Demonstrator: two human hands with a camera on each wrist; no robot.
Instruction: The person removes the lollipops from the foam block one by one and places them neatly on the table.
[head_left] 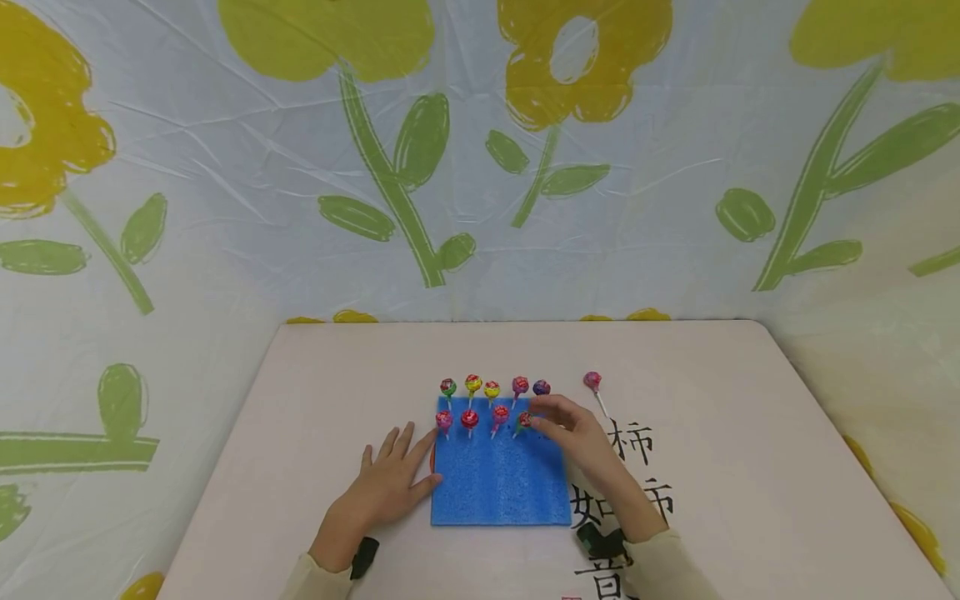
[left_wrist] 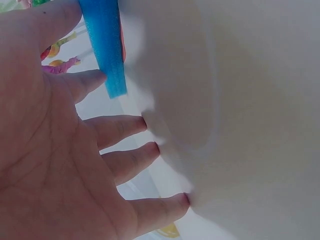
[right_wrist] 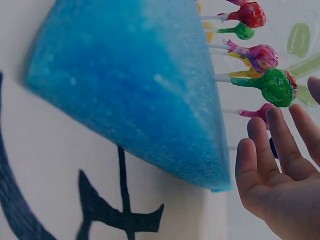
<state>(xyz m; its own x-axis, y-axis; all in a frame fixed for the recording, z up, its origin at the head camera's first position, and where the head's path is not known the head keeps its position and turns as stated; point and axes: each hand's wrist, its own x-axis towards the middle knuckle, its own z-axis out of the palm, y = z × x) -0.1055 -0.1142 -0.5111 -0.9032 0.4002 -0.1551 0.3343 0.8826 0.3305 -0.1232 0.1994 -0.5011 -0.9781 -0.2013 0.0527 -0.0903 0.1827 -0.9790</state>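
Note:
Several wrapped lollipops stand on their sticks in two rows along the far part of a blue foam block [head_left: 501, 483]. At the right end of the front row is a green lollipop [head_left: 524, 420], large in the right wrist view. My right hand [head_left: 581, 433] is beside it, fingers loosely bent and fingertips close to its wrapper [right_wrist: 277, 87]; nothing is gripped between thumb and fingers. A dark purple lollipop [head_left: 542, 387] is just beyond those fingers. My left hand [head_left: 390, 483] has its fingers spread, with thumb and index finger at the block's left edge [left_wrist: 102, 50].
One pink lollipop [head_left: 592, 381] lies on the pale table [head_left: 337, 375], right of the block. Black brush characters [head_left: 637, 442] mark the tabletop there. Something red [head_left: 432, 458] peeks out at the block's left edge. A flower-printed cloth [head_left: 285, 150] surrounds the table.

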